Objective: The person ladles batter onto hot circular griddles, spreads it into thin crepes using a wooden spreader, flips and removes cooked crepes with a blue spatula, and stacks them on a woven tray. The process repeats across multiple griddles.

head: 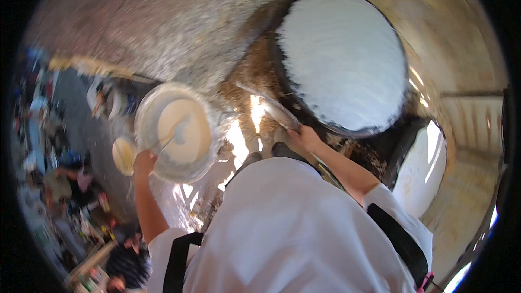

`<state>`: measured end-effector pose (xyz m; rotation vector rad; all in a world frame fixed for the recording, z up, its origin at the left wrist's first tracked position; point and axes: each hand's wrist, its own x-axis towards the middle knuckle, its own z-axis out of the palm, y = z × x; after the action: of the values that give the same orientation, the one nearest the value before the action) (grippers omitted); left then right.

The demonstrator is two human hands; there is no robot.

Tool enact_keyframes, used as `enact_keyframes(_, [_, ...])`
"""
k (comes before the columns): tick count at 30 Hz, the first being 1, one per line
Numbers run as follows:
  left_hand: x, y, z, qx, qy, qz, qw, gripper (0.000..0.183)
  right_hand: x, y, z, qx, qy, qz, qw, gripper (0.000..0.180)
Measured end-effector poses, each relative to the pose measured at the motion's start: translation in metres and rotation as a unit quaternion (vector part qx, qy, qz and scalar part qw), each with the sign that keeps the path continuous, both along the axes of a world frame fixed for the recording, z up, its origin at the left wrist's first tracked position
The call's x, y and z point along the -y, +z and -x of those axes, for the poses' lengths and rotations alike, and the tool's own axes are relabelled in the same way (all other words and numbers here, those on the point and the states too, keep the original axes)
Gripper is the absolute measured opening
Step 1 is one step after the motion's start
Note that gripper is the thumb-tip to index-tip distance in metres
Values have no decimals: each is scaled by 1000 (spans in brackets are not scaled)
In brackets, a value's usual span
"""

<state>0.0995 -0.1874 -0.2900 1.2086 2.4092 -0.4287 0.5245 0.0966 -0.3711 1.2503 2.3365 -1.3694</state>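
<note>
My left hand (pixel 145 162) is closed on the handle of a metal ladle (pixel 167 143), whose bowl end is in the cream-coloured batter (pixel 197 124) of a large whitish tub (pixel 142 120). My right hand (pixel 302 136) grips a long flat implement (pixel 281 113), blurred, that points up and left over the floor, near the rim of a big round griddle or pan. A white layer (pixel 342 61) covers most of that round surface. What the layer is made of cannot be told for sure.
A second round pale surface (pixel 421 171) lies at the right, by my right arm. A small yellowish bowl (pixel 124 156) stands left of the tub. A rough stone-like ledge (pixel 195 32) runs above. Several people, among them one in a dark striped top (pixel 128 260), are at the left.
</note>
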Motion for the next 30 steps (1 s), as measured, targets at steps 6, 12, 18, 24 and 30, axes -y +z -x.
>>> enact_keyframes(6, [-39,-2,15,-8,-17,60,998,25,-122,-11,-89,-273,-413,222,840,20])
enact_keyframes(12, [-69,2,1,-42,-10,108,993,26,-149,31,-301,2,-525,194,829,32])
enact_keyframes(18, [-65,-6,-12,-51,-5,105,993,27,-128,55,-348,-74,-631,233,736,22])
enact_keyframes(24, [-71,-10,17,-25,-50,155,986,28,-177,29,-265,207,-347,-239,883,75])
enact_keyframes(30, [-77,-2,29,-40,-70,103,991,25,-8,-16,-222,273,-418,-97,861,94])
